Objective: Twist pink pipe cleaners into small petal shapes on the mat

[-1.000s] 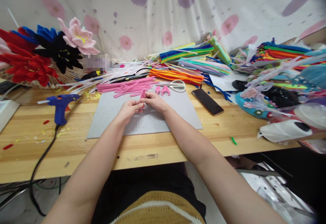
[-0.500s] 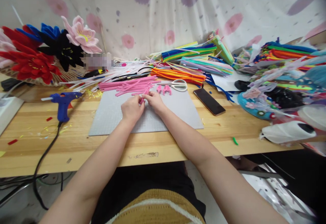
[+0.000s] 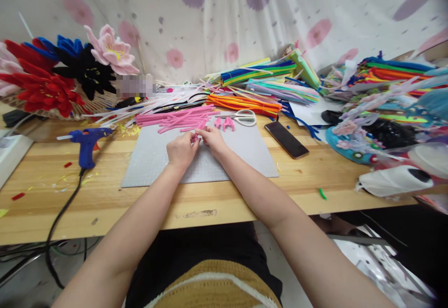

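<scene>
Both hands meet over the grey cutting mat (image 3: 241, 154). My left hand (image 3: 181, 150) and my right hand (image 3: 212, 140) pinch a short pink pipe cleaner piece (image 3: 196, 134) between their fingertips; most of it is hidden by the fingers. Just beyond them lies a pile of cut pink pipe cleaners (image 3: 177, 118). Two small bent pink pieces (image 3: 224, 123) rest on the mat to the right of my right hand, next to white-handled scissors (image 3: 245, 117).
A blue glue gun (image 3: 86, 141) with a black cord lies left of the mat. A dark phone (image 3: 286, 139) lies to its right. Bundles of coloured pipe cleaners (image 3: 259, 84) fill the back and right. Finished fabric flowers (image 3: 70, 70) stand at the back left.
My hands moved slightly away from me toward the pink pile and lowered onto the mat, the left hand closing over the pink piece. Since half a second ago they have barely moved.
</scene>
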`<state>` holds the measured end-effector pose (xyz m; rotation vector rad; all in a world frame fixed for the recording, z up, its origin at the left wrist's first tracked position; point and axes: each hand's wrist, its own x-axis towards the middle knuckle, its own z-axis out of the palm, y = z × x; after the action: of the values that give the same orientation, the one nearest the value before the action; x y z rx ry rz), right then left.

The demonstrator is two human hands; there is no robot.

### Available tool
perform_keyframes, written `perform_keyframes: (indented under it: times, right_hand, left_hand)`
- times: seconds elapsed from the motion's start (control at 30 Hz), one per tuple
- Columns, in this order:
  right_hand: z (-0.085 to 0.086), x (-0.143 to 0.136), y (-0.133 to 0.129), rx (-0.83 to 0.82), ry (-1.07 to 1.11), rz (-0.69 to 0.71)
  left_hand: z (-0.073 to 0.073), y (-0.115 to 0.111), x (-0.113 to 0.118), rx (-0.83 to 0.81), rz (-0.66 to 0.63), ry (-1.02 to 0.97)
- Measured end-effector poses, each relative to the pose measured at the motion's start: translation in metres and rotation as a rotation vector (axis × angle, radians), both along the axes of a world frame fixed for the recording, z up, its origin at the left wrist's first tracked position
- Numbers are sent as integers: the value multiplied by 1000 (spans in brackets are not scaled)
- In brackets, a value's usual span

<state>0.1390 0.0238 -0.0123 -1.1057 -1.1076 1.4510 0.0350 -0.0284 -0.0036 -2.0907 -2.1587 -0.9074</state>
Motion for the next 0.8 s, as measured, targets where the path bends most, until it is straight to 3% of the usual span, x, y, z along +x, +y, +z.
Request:
perform_keyframes:
  times: [0.17,0.23,0.33,0.43,0.5,0.67,0.8]
  right_hand:
    - [-1,1,1,60,-18,9]
    - [-1,2,1,71,-37,32]
    - [1,5,1,79,-23,112]
    - [2,8,0,62,73,210]
    - [4,9,-1,26,174,288]
    - [8,9,-4,-53,367,502]
    - [10,9,-4,-77,371,511]
  left_hand:
    - [2,-3,0,-25,-2,28]
    - [2,-3,-1,-43,-14,-71]
    - [3,0,-5,-141,-63,-515]
    - [7,5,-12,-350,-148,-1114]
    - [12,6,-17,-514,-201,-1356]
    - [20,3,-21,-774,-268,-1706]
    - [21,0,-16,-824,-226,-1837]
